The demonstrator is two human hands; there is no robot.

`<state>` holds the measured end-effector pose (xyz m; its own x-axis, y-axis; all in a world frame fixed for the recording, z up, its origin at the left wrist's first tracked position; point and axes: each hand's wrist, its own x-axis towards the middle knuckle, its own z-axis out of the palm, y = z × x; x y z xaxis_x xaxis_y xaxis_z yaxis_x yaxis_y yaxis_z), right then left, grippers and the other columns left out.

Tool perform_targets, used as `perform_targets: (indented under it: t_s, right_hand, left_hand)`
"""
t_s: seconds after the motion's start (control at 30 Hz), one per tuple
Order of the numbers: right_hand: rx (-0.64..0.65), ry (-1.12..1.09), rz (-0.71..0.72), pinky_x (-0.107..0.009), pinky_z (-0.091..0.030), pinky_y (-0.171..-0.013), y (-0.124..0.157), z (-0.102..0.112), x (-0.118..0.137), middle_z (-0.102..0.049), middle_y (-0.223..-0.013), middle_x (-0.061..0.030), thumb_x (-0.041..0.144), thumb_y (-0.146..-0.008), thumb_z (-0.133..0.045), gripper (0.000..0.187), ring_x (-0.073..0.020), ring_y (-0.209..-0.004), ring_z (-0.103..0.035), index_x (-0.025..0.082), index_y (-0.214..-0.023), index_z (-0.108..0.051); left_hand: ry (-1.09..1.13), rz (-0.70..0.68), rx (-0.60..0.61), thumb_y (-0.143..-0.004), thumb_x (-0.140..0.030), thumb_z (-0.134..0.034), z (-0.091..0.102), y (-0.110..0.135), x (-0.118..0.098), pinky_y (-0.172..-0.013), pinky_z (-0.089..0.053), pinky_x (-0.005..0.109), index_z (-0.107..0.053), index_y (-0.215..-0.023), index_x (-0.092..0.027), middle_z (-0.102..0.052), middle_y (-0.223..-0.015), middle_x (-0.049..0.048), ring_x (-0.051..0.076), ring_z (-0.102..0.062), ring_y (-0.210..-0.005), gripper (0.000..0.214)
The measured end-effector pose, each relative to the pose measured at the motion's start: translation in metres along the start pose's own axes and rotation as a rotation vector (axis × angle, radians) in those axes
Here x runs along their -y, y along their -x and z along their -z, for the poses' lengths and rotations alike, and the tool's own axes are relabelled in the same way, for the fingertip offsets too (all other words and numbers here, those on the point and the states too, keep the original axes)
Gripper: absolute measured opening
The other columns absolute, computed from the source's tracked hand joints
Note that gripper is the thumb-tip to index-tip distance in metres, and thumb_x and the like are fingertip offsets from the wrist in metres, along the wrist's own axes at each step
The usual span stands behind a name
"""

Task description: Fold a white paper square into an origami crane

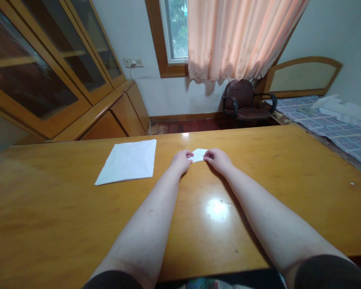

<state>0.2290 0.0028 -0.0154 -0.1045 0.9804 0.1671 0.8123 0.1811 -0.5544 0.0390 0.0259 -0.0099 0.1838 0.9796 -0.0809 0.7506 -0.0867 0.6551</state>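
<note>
A small folded piece of white paper (199, 154) lies on the glossy wooden table (258, 192), past the middle. My left hand (182, 160) pinches its left edge with curled fingers. My right hand (218, 159) pinches its right edge in the same way. Both forearms stretch straight out across the table. A larger creased white sheet (128, 161) lies flat to the left, clear of both hands.
A wooden cabinet with glass doors (48, 76) runs along the left wall. Beyond the table stand a dark office chair (243, 100), a window with a peach curtain (237, 36), and at the right a bed with a checked cover (343, 128).
</note>
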Motion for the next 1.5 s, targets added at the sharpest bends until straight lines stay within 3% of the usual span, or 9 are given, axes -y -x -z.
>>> perform_targets:
  t_s: [0.27,0.77,1.27,1.5]
  right_hand:
    - [0.042,0.034,0.023,-0.026,-0.041,-0.075,0.0016,0.0014,0.0024,-0.065,-0.093,-0.0041,0.027,-0.084,-0.060,0.017,-0.0166,-0.082,-0.059,0.026,-0.093,-0.074]
    - [0.039,0.002,0.060,-0.025,-0.043,-0.071,0.0039,0.0013,0.0026,-0.064,-0.088,-0.0036,0.033,-0.079,-0.067,0.017,-0.0147,-0.076,-0.059,0.025,-0.092,-0.075]
    - [-0.078,0.084,0.143,-0.025,-0.041,-0.067,0.0062,0.0006,0.0019,-0.063,-0.086,-0.0035,0.032,-0.083,-0.062,0.020,-0.0147,-0.074,-0.058,0.027,-0.098,-0.075]
    - [0.042,0.057,0.126,-0.025,-0.043,-0.074,0.0062,0.0015,0.0010,-0.066,-0.090,-0.0027,0.029,-0.083,-0.060,0.018,-0.0146,-0.079,-0.059,0.028,-0.091,-0.076]
  left_hand:
    - [0.065,0.064,-0.016,-0.081,-0.012,-0.048,0.0028,0.0027,-0.0013,-0.081,-0.046,0.028,-0.071,-0.095,-0.019,-0.071,-0.100,0.0064,0.018,-0.063,-0.090,0.028]
    - [0.058,0.012,0.048,-0.072,-0.007,-0.056,0.0047,0.0030,0.0008,-0.086,-0.045,0.027,-0.068,-0.100,-0.019,-0.069,-0.107,0.0049,0.017,-0.062,-0.093,0.033]
    - [0.119,0.019,0.047,-0.067,-0.005,-0.057,0.0025,0.0031,-0.0001,-0.085,-0.046,0.028,-0.069,-0.098,-0.019,-0.070,-0.103,0.0053,0.018,-0.062,-0.089,0.036]
    - [0.123,0.012,0.034,-0.066,-0.004,-0.055,-0.0007,0.0008,0.0043,-0.085,-0.046,0.027,-0.069,-0.098,-0.020,-0.069,-0.103,0.0042,0.017,-0.062,-0.088,0.038]
